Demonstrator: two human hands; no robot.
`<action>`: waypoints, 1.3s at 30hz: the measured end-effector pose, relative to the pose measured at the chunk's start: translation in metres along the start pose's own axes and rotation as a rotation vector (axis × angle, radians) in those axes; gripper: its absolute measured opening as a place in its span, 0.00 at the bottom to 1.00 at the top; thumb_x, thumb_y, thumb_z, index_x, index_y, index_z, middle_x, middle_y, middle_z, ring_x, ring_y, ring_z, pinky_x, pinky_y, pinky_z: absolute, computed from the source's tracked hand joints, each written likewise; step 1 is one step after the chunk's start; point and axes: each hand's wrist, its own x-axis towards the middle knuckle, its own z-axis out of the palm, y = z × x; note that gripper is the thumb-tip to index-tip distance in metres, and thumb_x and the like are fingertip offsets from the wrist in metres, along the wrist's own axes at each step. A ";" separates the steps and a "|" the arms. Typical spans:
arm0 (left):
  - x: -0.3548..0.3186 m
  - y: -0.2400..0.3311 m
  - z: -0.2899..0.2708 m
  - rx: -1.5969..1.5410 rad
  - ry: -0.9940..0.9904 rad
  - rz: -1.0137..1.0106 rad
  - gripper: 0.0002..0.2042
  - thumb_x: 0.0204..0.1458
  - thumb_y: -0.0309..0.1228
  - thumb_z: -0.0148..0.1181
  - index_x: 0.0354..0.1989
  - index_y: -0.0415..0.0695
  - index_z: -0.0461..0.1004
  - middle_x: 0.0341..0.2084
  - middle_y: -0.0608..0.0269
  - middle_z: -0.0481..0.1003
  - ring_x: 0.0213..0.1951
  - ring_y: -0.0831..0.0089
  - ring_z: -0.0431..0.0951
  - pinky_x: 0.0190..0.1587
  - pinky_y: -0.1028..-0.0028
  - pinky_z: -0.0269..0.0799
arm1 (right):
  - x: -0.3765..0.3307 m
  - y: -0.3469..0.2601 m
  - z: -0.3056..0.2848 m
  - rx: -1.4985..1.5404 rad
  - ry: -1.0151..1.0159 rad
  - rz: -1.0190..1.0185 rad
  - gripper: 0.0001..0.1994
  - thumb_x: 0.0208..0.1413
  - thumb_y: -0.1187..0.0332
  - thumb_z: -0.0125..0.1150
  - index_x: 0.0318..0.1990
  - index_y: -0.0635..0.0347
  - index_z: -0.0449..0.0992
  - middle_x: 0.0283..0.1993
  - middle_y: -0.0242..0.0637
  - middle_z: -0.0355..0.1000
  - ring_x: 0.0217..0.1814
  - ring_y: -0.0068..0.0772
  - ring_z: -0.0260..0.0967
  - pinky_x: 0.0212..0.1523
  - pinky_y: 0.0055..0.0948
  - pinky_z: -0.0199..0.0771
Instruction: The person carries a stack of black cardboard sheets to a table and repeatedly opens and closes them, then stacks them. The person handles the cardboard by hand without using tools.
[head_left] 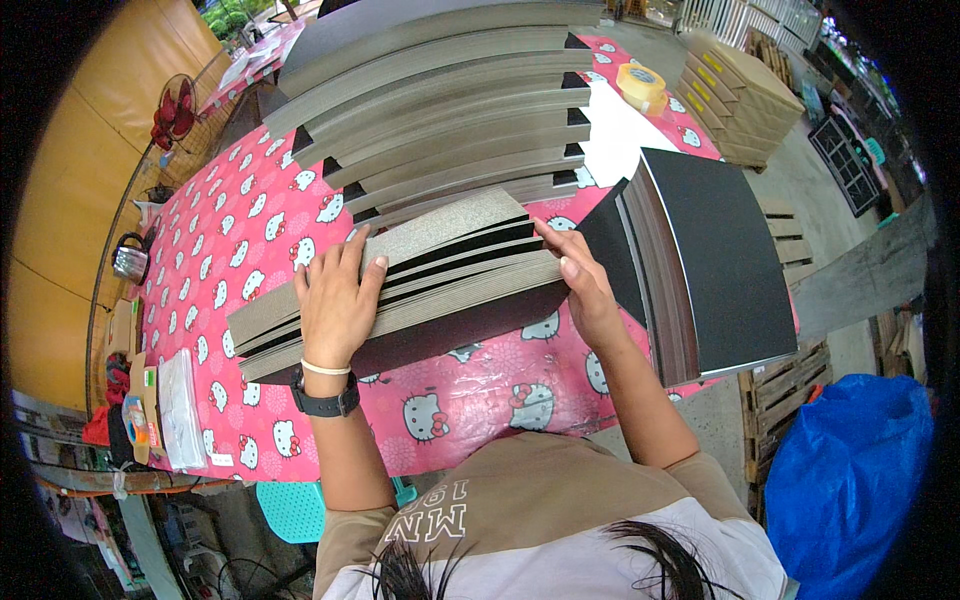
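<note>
A stack of thin grey-edged, black-faced boards (pixel 470 272) stands tilted on the pink table in front of me, its sheets fanned slightly apart with dark gaps between them. My left hand (pixel 340 295) presses over its left part, fingers across the upper edges and thumb pointing right. At the right end my right hand (pixel 583 285) grips the corner, thumb on the near side and fingers behind. Just beyond rises a tall pile of similar boards (pixel 440 110) in staggered bundles. Another black-covered stack (pixel 730 265) lies to the right of my right hand.
A patterned pink cloth (pixel 240 300) covers the table. Tape rolls (pixel 641 88) sit on it at the far right near white paper (pixel 620 135). Clear plastic packs (pixel 181 410) lie at the left edge. A blue tarp (pixel 850 480) and pallets (pixel 785 400) are on the right floor.
</note>
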 end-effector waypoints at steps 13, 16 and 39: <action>0.005 -0.002 -0.008 -0.113 -0.032 0.113 0.20 0.51 0.44 0.51 0.48 0.45 0.69 0.39 0.55 0.72 0.43 0.60 0.70 0.52 0.62 0.55 | 0.003 -0.012 -0.003 -0.009 -0.158 0.041 0.30 0.33 0.67 0.72 0.48 0.60 0.65 0.47 0.36 0.62 0.55 0.31 0.58 0.57 0.30 0.54; 0.017 0.002 -0.012 -0.322 -0.136 0.132 0.20 0.48 0.41 0.56 0.45 0.41 0.70 0.40 0.51 0.73 0.44 0.57 0.71 0.50 0.65 0.61 | 0.011 0.009 -0.007 -0.121 -0.203 0.045 0.30 0.34 0.69 0.71 0.48 0.59 0.64 0.49 0.34 0.63 0.55 0.29 0.59 0.57 0.29 0.55; 0.135 -0.019 0.001 -0.343 -0.505 0.309 0.33 0.29 0.23 0.68 0.50 0.32 0.65 0.47 0.45 0.68 0.54 0.56 0.64 0.58 0.66 0.56 | 0.007 0.037 0.000 -0.002 -0.147 -0.124 0.32 0.43 0.58 0.67 0.51 0.62 0.56 0.49 0.45 0.62 0.57 0.41 0.58 0.55 0.38 0.57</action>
